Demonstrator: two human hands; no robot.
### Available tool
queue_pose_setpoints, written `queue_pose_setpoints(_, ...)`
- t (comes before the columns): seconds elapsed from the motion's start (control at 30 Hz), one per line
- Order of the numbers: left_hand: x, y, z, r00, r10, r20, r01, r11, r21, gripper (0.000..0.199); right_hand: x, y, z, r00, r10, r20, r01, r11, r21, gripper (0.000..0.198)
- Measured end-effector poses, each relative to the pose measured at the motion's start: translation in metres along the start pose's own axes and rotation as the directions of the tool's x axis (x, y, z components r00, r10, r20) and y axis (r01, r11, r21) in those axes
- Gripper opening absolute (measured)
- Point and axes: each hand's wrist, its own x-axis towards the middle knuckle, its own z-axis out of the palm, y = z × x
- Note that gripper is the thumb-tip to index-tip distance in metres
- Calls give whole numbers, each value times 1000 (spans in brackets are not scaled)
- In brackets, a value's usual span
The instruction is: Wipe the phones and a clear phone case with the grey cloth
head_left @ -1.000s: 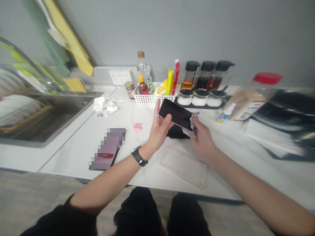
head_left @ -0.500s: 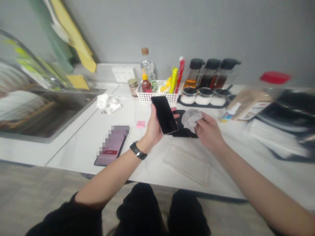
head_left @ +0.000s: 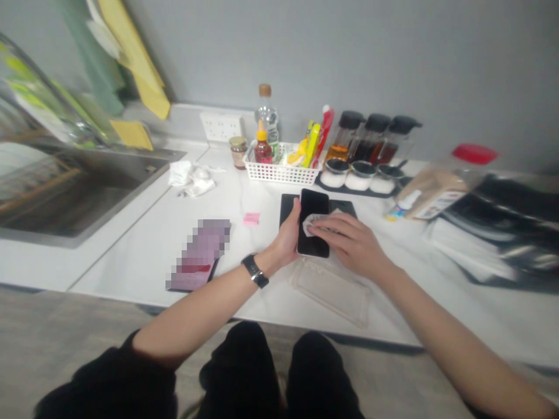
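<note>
My left hand [head_left: 287,237] is closed around a black-screened smartphone [head_left: 313,243], held tilted above the counter with its screen up. In my right hand [head_left: 351,241] is a crumpled white wipe [head_left: 308,223], pressed against the middle of the screen under my fingers. Behind the phone lies a dark flat thing [head_left: 286,208], partly covered by it. A clear phone case [head_left: 334,295] rests on the counter just below my hands. To the left lies another phone [head_left: 201,256] with its screen lit and partly pixelated.
A small pink packet [head_left: 251,219] and crumpled white tissue [head_left: 191,177] lie left on the counter. At the back stand a white basket [head_left: 282,173] of bottles and a rack of seasoning jars [head_left: 361,176]. The sink [head_left: 100,192] is far left; a red-lidded container [head_left: 430,183] stands right.
The wipe in my right hand has moved left onto the phone's screen. My left hand has shifted the phone right and slightly down, turning it more upright in view.
</note>
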Motion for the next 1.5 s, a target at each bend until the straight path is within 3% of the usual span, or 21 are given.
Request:
queue_pose_setpoints(0.1,-3,-1,-2,998,-62,-25,63,997,43,67,6,1,-9,992,-23,122,22,1000,9,50)
queue_pose_setpoints(0.23,-8,-2,0,992,-122,-25,125,973,194,69,26,20,-25,976,59,208,-57,998,-17,34)
queue_pose_setpoints(0.37,-9,-1,0,974,-223,45,199,931,305,82,44,35,-32,973,170,159,-151,981,-121,24)
queue_pose_setpoints(0.53,-8,-4,-1,999,-44,-27,47,991,126,56,35,-2,-15,987,111,115,-120,990,71,27)
queue_pose_setpoints(0.63,-7,-5,1,999,-9,-32,11,998,62,52,25,-20,-6,992,111,61,-119,980,161,20)
queue_pose_setpoints(0.73,-7,-4,1,999,-25,-45,29,995,93,51,26,-10,-6,973,231,12,-230,959,164,13)
queue_pose_setpoints(0.87,-8,-4,0,984,-178,4,172,956,237,70,36,16,-11,901,430,-64,-419,898,138,19)
queue_pose_setpoints(0.97,-8,-5,-2,993,-115,-20,117,970,214,61,34,8,-6,933,354,-60,-341,926,159,11)
queue_pose_setpoints(1.07,-8,-5,-3,998,-6,-56,14,990,143,51,24,-19,2,977,212,-12,-208,965,159,24)
queue_pose_setpoints(1.2,-11,-3,-2,999,-6,-45,12,990,141,53,10,-35,0,993,117,22,-119,989,89,34)
queue_pose_setpoints(1.3,-13,0,2,998,-45,-53,53,985,165,52,5,-15,-9,994,99,56,-100,995,25,44)
queue_pose_setpoints(1.43,-13,3,2,978,-209,6,200,941,274,73,6,22,-18,987,157,36,-153,983,-100,46)
queue_pose_setpoints(1.5,-12,3,1,968,-248,45,226,933,281,80,8,26,-16,982,188,11,-185,974,-129,44)
